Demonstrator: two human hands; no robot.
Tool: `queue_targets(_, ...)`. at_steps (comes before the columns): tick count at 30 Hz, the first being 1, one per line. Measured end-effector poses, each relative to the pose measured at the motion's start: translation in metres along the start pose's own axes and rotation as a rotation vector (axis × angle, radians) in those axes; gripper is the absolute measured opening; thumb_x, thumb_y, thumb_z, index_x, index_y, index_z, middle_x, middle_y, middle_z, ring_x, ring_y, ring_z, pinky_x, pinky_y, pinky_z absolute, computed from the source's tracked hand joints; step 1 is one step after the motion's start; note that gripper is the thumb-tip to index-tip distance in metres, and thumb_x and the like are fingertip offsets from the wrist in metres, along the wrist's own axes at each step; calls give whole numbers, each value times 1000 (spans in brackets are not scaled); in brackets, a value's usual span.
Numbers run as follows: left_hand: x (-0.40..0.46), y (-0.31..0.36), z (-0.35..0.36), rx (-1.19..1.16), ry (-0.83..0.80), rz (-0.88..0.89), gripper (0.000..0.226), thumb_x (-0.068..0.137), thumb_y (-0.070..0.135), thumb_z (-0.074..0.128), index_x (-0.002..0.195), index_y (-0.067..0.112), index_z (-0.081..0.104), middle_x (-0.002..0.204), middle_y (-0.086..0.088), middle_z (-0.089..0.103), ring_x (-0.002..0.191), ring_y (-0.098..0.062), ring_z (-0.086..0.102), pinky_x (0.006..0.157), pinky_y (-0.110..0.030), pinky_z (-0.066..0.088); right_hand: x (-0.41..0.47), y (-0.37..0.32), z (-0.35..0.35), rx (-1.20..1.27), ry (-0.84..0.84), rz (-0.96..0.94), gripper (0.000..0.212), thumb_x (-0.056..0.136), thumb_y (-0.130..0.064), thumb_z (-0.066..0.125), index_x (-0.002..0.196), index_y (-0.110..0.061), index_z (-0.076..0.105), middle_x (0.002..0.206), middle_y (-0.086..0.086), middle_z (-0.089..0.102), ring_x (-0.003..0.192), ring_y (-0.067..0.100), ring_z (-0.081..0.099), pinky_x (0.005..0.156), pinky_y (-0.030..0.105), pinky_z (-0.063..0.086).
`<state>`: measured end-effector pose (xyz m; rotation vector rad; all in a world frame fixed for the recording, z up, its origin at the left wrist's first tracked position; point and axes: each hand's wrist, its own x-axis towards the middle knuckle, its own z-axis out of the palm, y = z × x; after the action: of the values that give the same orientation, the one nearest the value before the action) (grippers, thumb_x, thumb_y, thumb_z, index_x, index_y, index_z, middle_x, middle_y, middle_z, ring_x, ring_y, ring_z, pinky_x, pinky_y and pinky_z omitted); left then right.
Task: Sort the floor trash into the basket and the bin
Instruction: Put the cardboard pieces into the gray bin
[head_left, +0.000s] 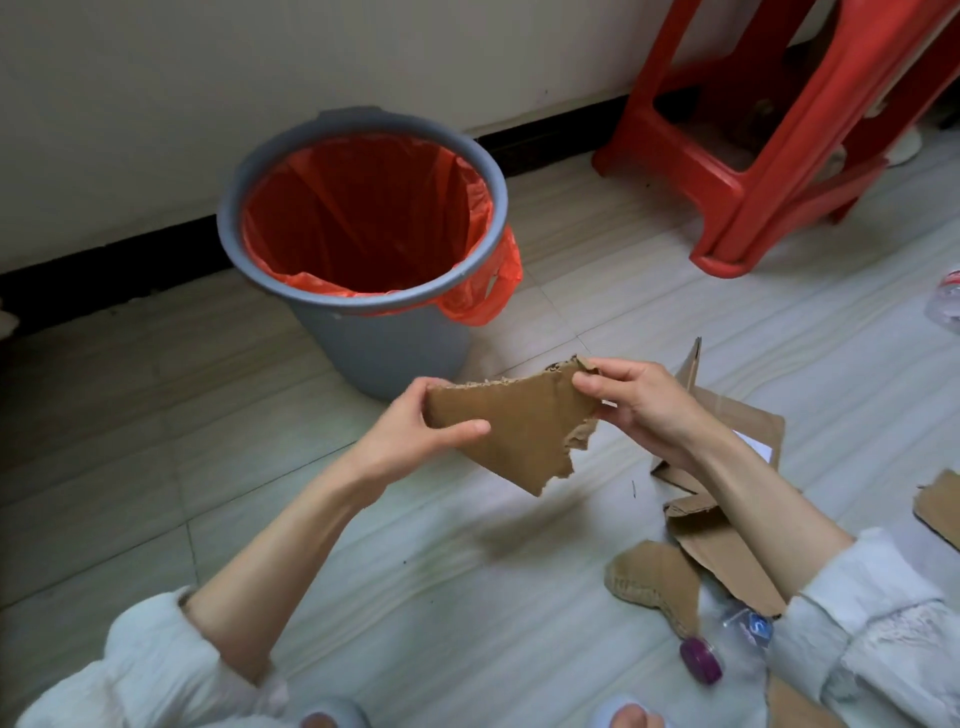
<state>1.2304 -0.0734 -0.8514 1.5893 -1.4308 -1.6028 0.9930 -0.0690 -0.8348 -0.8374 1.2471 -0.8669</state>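
Torn brown cardboard piece (524, 431) is held up near the grey bin (363, 249), left hand (415, 431) and right hand (639, 405) each pinching an end.

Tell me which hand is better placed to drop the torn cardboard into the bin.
Probably the left hand. It grips the cardboard on the side nearer the grey bin; the right hand pinches the far corner.

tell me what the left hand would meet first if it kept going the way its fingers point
The left hand points right, along the torn brown cardboard piece it grips, so it would probably meet the right hand pinching the far corner. Depth is unclear from this single view.
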Motion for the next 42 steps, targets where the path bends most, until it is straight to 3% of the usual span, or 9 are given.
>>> queue_targets(5, 1, -5, -4, 16, 2, -5, 19, 77, 5, 71, 73, 12, 53, 72, -2, 57, 74, -19, 58, 76, -41, 55, -7, 15, -11, -199, 34, 50, 13, 89, -8, 57, 92, -14, 69, 87, 1, 68, 85, 13, 62, 81, 28, 51)
queue_targets(9, 1, -22, 4, 223, 7, 19, 23, 77, 10, 73, 71, 13, 51, 66, 0, 52, 71, -21, 52, 79, -50, 53, -18, 53, -48, -1047, 337, 24, 25, 90, -27, 57, 112, -20, 65, 118, 0, 63, 114, 18, 53, 97, 36, 40)
queue_targets(12, 1, -31, 11, 264, 51, 44, 20, 78, 15, 71, 74, 16, 51, 68, 1, 53, 74, -24, 53, 80, -53, 51, -37, 74, -75, -1717, 127, 193, 55, 83, -47, 57, 133, -28, 44, 138, -2, 41, 134, 20, 26, 107, 46, 22)
queue_targets(15, 1, -31, 21, 255, 66, 54, 20, 80, 18, 70, 76, 16, 51, 69, 0, 53, 75, -24, 52, 80, -54, 51, -45, 86, -83, -1955, 53, 300, 65, 80, -42, 59, 137, -25, 34, 146, 3, 24, 140, 21, 10, 105, 49, 24)
queue_targets(19, -1, -27, 27, 266, 78, 67, 20, 81, 20, 69, 77, 16, 50, 69, 0, 52, 74, -24, 51, 79, -52, 51, -46, 89, -77, -2034, 54, 257, 32, 90, -18, 46, 120, -12, 54, 143, 8, 25, 142, 25, 8, 94, 42, 36)
queue_targets(23, -3, -28, 27, 245, 65, 64, 18, 82, 20, 69, 79, 14, 52, 73, -3, 54, 76, -24, 53, 79, -54, 51, -46, 78, -79, -1941, 74, 215, 29, 89, -4, 47, 114, -4, 59, 130, 10, 42, 126, 24, 36, 79, 30, 41)
queue_targets(31, -7, -18, 25, 165, 28, 102, 12, 83, 18, 67, 81, 17, 55, 79, -6, 55, 81, -28, 56, 82, -54, 51, -43, 100, -85, -2074, -64, 178, 31, 91, -13, 45, 120, -12, 53, 123, 7, 48, 119, 24, 40, 97, 36, 32)
queue_targets(37, -14, -15, 20, 92, 34, 107, 12, 85, 12, 64, 80, 18, 55, 79, -5, 54, 77, -18, 54, 72, -33, 53, -49, 96, -86, -2154, -50, 207, 29, 94, -14, 39, 118, -14, 57, 122, 7, 53, 118, 24, 44, 97, 35, 33)
queue_targets(42, -18, -9, 16, 69, 34, 120, 10, 85, 12, 64, 81, 19, 57, 77, 0, 56, 74, -13, 55, 64, -19, 52, -49, 93, -80, -2063, 195, -169, 30, 40, -2, 85, 59, -6, 63, 59, 9, 60, 53, 26, 60, 48, 32, 45)
